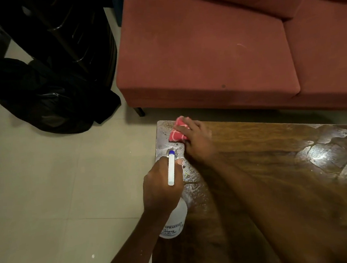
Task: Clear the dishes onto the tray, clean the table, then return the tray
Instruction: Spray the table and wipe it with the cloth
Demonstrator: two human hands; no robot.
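A dark wooden table [278, 185] fills the lower right, wet and shiny at its far left corner. My right hand [196, 139] presses a folded pink cloth [177, 132] flat on that corner. My left hand [162, 184] grips a white spray bottle [175, 219] with a blue-tipped nozzle, held over the table's left edge and pointing at the wet patch. No dishes or tray are in view.
A red-brown sofa [213, 50] stands right behind the table with a narrow gap between them. Black bags [46, 100] and a dark piece of furniture [64, 25] sit on the pale tiled floor [48, 194] at the left.
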